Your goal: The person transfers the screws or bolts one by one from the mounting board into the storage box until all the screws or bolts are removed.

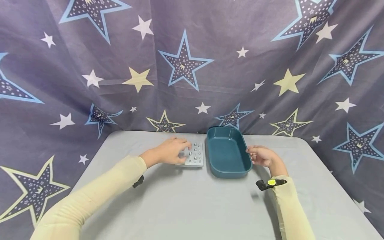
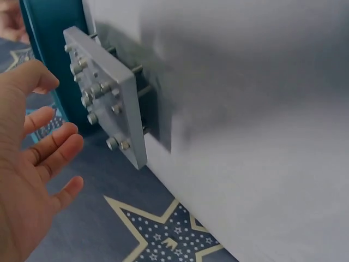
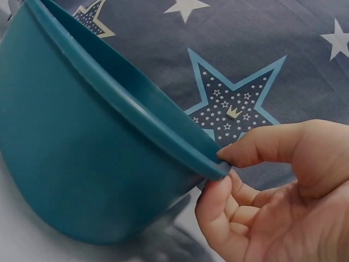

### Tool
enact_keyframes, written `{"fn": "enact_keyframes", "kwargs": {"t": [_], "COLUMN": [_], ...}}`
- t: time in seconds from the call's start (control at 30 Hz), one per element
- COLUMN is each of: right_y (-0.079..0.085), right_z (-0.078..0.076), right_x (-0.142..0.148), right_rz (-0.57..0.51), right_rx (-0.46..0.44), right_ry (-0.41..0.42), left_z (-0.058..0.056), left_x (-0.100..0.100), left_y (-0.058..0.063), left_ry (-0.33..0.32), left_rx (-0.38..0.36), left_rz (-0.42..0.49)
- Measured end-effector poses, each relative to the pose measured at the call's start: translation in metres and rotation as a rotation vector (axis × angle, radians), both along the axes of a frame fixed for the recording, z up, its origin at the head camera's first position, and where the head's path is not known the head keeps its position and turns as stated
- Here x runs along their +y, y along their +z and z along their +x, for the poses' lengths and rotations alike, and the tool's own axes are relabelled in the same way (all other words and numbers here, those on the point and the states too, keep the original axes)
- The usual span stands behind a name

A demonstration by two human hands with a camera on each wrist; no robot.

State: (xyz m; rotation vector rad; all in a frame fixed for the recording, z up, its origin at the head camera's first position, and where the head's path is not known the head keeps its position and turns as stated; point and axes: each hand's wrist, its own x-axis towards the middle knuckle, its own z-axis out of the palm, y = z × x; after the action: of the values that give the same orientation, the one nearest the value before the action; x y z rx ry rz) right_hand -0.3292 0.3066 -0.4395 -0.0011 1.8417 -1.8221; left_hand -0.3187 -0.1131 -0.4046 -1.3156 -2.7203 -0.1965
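Observation:
A light grey metal plate carries several upright bolts of different sizes and lies to the left of a teal plastic bin. In the left wrist view, shanks poke out from the underside of the plate. My left hand hovers at the plate's left side, fingers spread and loosely bent; in its wrist view the fingers stand apart from the bolt heads. With thumb and fingers, my right hand pinches the bin's right rim, seen closely in the right wrist view. The bin's visible floor holds nothing.
A pale grey cloth-covered table lies under everything. Behind it hangs a dark curtain printed with stars, close to the table's back edge, the plate and the bin.

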Motion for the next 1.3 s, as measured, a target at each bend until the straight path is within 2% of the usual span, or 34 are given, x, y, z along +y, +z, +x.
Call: {"fn": "enact_keyframes", "kwargs": {"t": [0.17, 0.33, 0.67, 1.07, 1.3], "right_y": [-0.003, -0.005, -0.007, -0.005, -0.004], "right_z": [0.0, 0.001, 0.002, 0.0, 0.001], "right_x": [0.001, 0.001, 0.003, 0.002, 0.003], "right_rz": [-0.037, -0.029, 0.009, 0.005, -0.011], "right_rx": [0.009, 0.035, 0.06, 0.058, 0.037], "right_ry": [-0.003, 0.001, -0.028, -0.048, -0.073], "left_z": [0.0, 0.0, -0.002, -0.005, -0.008], "left_x": [0.006, 0.012, 0.024, 0.035, 0.039], "left_y": [-0.006, -0.011, -0.012, -0.007, -0.013], "left_ry": [-0.019, -0.024, -0.053, -0.055, -0.047], "left_rx": [0.056, 0.06, 0.058, 0.003, -0.042], "left_rz": [-0.032, -0.051, -0.057, -0.111, -0.113]}}
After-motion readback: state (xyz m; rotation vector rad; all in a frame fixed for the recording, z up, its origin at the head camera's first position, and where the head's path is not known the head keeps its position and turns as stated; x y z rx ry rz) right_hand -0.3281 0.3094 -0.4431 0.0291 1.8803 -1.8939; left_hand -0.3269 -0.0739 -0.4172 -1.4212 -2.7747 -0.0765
